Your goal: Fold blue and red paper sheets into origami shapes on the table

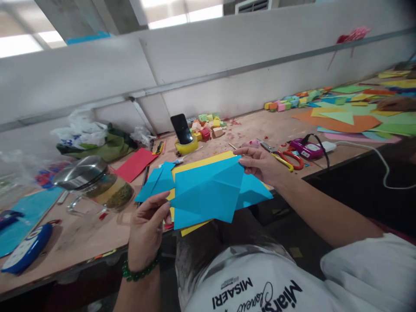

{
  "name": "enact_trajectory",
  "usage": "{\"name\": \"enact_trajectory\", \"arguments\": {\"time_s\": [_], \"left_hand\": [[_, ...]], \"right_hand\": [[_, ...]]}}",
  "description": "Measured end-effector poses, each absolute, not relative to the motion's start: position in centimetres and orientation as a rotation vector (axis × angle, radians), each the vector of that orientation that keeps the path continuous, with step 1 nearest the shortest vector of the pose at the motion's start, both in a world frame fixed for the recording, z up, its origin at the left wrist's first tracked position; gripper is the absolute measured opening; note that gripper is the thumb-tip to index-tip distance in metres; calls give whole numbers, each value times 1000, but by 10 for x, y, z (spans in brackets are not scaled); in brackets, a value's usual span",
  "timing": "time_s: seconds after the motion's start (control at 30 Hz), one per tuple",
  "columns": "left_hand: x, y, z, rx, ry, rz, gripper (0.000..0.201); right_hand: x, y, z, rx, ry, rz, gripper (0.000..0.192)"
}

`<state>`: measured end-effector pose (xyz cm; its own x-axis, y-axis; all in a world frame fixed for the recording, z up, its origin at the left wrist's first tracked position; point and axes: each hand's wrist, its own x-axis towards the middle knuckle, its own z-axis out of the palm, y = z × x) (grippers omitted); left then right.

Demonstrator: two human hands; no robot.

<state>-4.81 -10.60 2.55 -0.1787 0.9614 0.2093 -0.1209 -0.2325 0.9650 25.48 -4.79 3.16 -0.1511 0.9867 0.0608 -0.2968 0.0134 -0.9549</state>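
White shirt (243, 273) is seen below left grip (149, 222) and right grip (262, 165), both clamped on blue sheet (201, 190) at opposite edges; even, light tension is advised against buckling.

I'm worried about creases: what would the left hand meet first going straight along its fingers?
Probably the large blue sheet, right at the left hand's fingertips; depth beyond is unclear.

blue paper sheet (204, 193), matte, roughly rectangular, faint diagonal creases across face, pointed bit jutting at left; held at left edge and upper right corner, tilted, overlapping yellow sheet (201, 163) behind.
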Motion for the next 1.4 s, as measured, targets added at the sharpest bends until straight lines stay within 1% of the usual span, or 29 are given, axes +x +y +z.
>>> {"name": "enact_trajectory", "arguments": {"time_s": [0.2,0.4,0.57,0.8,0.97,1.03,1.1,1.23,1.33,1.4], "left_hand": [[-40,-117,39,1165,1021,1564,27],[-39,-111,41,1095,978,1534,33],[-39,-100,37,981,934,1484,40],[-38,-83,29,765,911,1430,42],[-38,-80,24,788,946,1451,43],[-37,-80,21,863,962,1492,44],[-36,-80,16,957,992,1556,39],[-38,-81,6,1187,1072,1651,28],[-44,-84,3,1478,1016,1780,23],[-47,-88,2,1740,985,1817,17]], "right_hand": [[253,-46,28,-908,-1082,1522,30],[250,-41,18,-955,-980,1603,23],[248,-40,16,-970,-869,1682,22],[245,-39,20,-1053,-777,1659,17],[242,-39,18,-984,-898,1611,24],[239,-42,14,-930,-1024,1487,29],[237,-47,11,-886,-1205,1264,29],[237,-63,15,-767,-1627,553,8],[244,-70,24,-599,-1907,85,23],[250,-71,29,-528,-2045,-80,25]]}}
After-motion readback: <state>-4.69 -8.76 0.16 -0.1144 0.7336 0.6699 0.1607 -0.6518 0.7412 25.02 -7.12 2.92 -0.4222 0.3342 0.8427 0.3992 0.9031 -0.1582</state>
